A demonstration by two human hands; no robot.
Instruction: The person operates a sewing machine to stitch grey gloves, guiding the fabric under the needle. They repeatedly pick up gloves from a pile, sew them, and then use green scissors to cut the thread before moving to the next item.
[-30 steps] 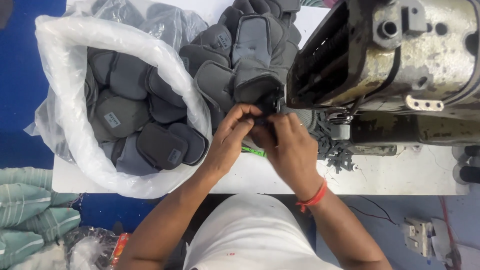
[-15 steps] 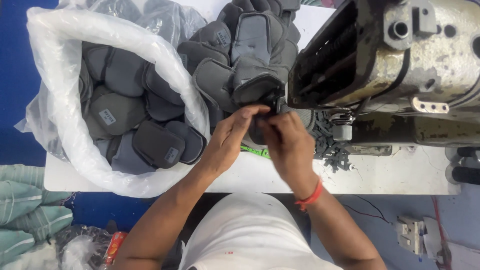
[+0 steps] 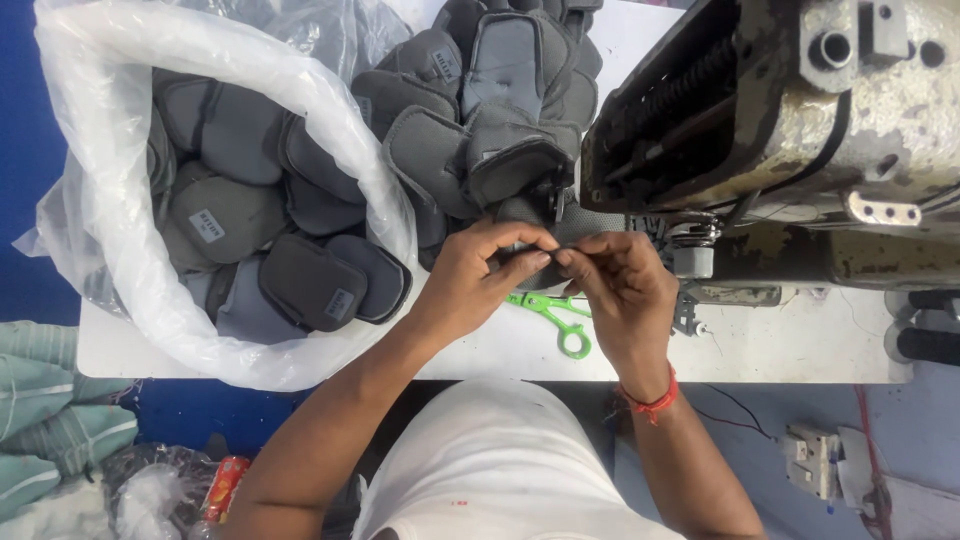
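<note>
My left hand (image 3: 482, 272) and my right hand (image 3: 618, 282) meet at the middle of the white table (image 3: 800, 345), both pinching the near edge of a dark grey padded fabric piece (image 3: 532, 222). The piece lies at the front of a heap of similar grey padded pieces (image 3: 490, 90). A green thread snipper (image 3: 556, 318) rests on the table just under my hands. A red thread band circles my right wrist.
A large clear plastic bag (image 3: 120, 250) full of grey padded pieces stands at the left. A worn industrial sewing machine (image 3: 790, 110) fills the upper right. Teal striped cloth (image 3: 45, 420) lies on the floor at the lower left, an electrical box (image 3: 825, 460) at the lower right.
My hands have drawn slightly toward me with the piece's edge, uncovering the green snipper. The view has shifted a little.
</note>
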